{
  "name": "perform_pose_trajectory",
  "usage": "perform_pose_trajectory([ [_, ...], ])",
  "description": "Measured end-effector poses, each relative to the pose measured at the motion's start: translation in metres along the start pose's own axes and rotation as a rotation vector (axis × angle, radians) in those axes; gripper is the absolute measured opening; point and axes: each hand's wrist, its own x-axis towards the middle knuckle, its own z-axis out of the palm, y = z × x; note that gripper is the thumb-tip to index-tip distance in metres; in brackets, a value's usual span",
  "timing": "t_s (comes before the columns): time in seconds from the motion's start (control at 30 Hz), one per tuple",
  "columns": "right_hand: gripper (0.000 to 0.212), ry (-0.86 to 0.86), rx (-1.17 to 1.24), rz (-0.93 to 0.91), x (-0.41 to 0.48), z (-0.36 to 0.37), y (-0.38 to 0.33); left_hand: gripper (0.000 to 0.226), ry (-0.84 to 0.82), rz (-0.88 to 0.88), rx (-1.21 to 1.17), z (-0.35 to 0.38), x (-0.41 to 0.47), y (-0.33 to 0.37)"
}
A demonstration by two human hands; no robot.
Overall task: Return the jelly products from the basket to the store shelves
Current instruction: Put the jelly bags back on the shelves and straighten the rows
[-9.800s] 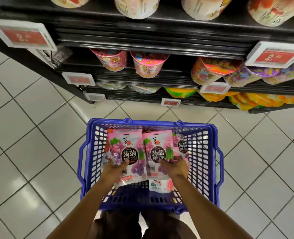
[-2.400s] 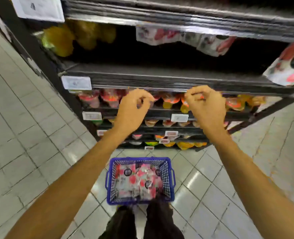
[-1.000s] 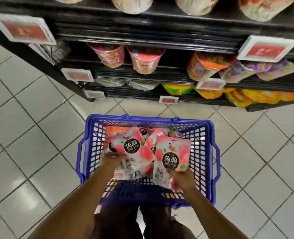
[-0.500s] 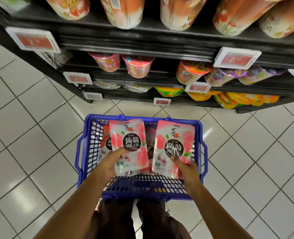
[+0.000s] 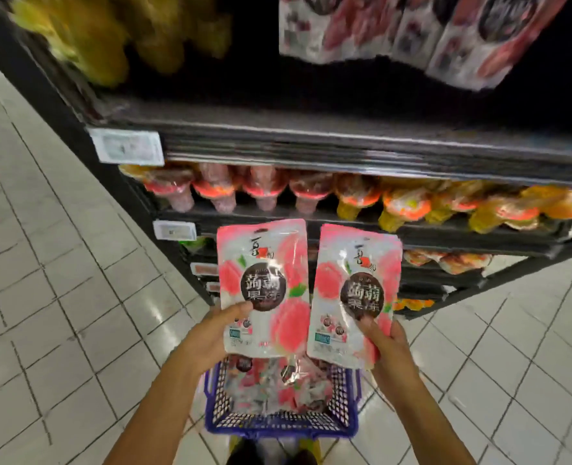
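Note:
My left hand [image 5: 210, 333] grips the lower edge of a pink peach jelly pouch [image 5: 264, 263], held upright in front of the shelves. Beside it, my right hand [image 5: 383, 340] grips a second identical peach jelly pouch [image 5: 358, 273] by its bottom. Below both hands the blue basket [image 5: 281, 424] stands on the floor with several more pouches [image 5: 278, 387] in it. High on the top shelf hang similar pink and white pouches [image 5: 412, 31], blurred.
A black shelf unit [image 5: 345, 142] fills the upper view. Rows of jelly cups [image 5: 311, 193] sit on the middle shelf, yellow bags [image 5: 86, 38] at the upper left. White price tags [image 5: 127, 146] mark the shelf edges. Tiled floor [image 5: 59, 297] lies left and right.
Both hands have lifted the two peach pouches up out of the basket to shelf height. The view has tilted up and now takes in the higher shelves.

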Motion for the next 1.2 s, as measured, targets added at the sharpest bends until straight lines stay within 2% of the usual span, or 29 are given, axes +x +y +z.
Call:
perform_pose_trajectory([
  [0.03, 0.033, 0.004, -0.006, -0.052, -0.008, 0.010, -0.026, 0.069, 0.014, 0.061, 0.020, 0.011, -0.016, 0.021],
  [0.1, 0.023, 0.006, -0.003, -0.138, -0.024, 0.028, -0.073, 0.040, 0.020, 0.201, 0.106, 0.031, -0.047, 0.061],
  [0.13, 0.025, 0.005, 0.000, -0.176, -0.031, 0.035, -0.094, 0.041, 0.006, 0.260, 0.165, 0.041, -0.061, 0.079],
  [0.23, 0.048, -0.020, -0.017, -0.294, -0.051, 0.056, -0.151, 0.069, -0.108, 0.463, 0.308, 0.067, -0.096, 0.132],
  [0.3, 0.058, -0.018, -0.029, -0.357, -0.065, 0.067, -0.184, 0.075, -0.162, 0.591, 0.348, 0.083, -0.120, 0.162],
  [0.37, 0.067, 0.021, -0.053, -0.410, -0.077, 0.074, -0.209, 0.069, -0.185, 0.682, 0.371, 0.097, -0.136, 0.185],
  [0.43, 0.075, 0.056, -0.075, -0.469, -0.086, 0.081, -0.228, 0.053, -0.183, 0.772, 0.408, 0.109, -0.150, 0.201],
  [0.53, 0.068, 0.086, -0.079, -0.537, -0.099, 0.090, -0.253, 0.051, -0.150, 0.877, 0.423, 0.121, -0.165, 0.219],
  [0.7, 0.059, 0.085, -0.081, -0.639, -0.116, 0.093, -0.274, 0.038, -0.187, 0.952, 0.402, 0.135, -0.180, 0.233],
  [0.87, 0.054, 0.210, -0.068, -0.658, -0.126, 0.076, -0.279, 0.044, -0.235, 0.949, 0.436, 0.151, -0.177, 0.232],
  [1.0, 0.050, 0.303, -0.073, -0.677, -0.131, 0.047, -0.288, 0.032, -0.321, 0.929, 0.446, 0.183, -0.170, 0.223],
  [1.1, 0.045, 0.343, -0.044, -0.706, -0.132, 0.017, -0.301, 0.039, -0.363, 0.925, 0.461, 0.217, -0.161, 0.216],
  [1.2, 0.050, 0.377, -0.035, -0.721, -0.127, -0.020, -0.321, 0.042, -0.312, 0.959, 0.474, 0.256, -0.147, 0.208],
])
